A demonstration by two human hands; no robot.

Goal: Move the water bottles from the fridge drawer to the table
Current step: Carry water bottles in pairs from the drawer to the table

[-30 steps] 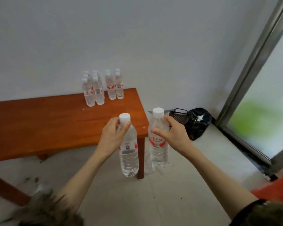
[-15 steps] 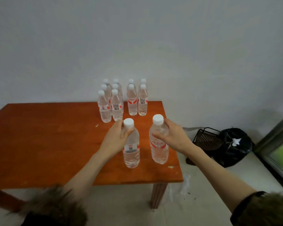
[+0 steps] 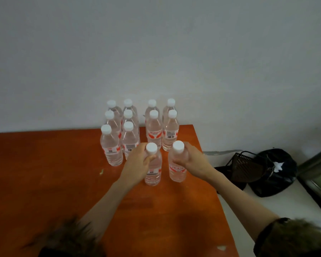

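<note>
Head view: the left hand is wrapped round the shoulder of one bottle, fingers curled just under its white cap. The right hand clamps a second bottle the same way, thumb across the front above the red label. Both bottles stand upright, long axes vertical, side by side and just apart over the orange counter. Whether their bases already rest on the wood cannot be told; they look at or very close to the surface.

Directly beyond the hands, towards the wall, stands the group of ten bottles already moved. It forms two double files: three rows on the left, only two on the right. The held pair lines up with the shorter right-hand files, just in front of their nearest row, so the open slot lies straight ahead of both hands. Each hand is equally near its own spot.

The likely step is setting the pair down as a third row there. The gap to the row ahead is small, so a forward nudge could tip a neighbour.

On the floor to the right lie a black bag and a dark basket.
</note>
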